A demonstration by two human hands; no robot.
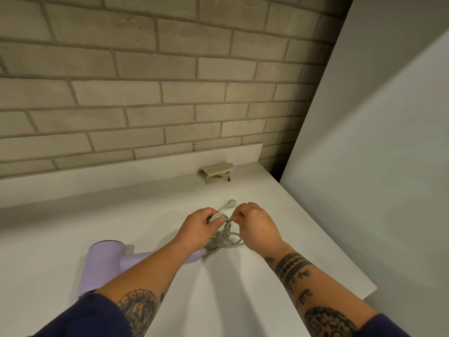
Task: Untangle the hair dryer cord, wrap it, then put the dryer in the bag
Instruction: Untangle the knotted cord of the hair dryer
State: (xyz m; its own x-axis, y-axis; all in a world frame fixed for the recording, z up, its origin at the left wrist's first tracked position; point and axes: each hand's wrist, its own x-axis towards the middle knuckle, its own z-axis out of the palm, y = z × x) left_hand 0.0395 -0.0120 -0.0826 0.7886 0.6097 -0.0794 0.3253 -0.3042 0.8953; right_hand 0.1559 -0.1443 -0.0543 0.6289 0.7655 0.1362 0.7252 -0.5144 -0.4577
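Evidently we were mid-untangle: left grip (199, 223) clutched the cord (224, 237) loops, right grip (255, 222) pinched one strand; wrapping remained, the folded bag (216, 172) beyond our grips unfilled.

A home room: white counter (73, 239) against painted brick wall (145, 81).

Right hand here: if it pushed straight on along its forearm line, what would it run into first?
The grey cord it pinches, then probably the left hand gripping the loops; the right hand points up-left at them. Depth is unclear.
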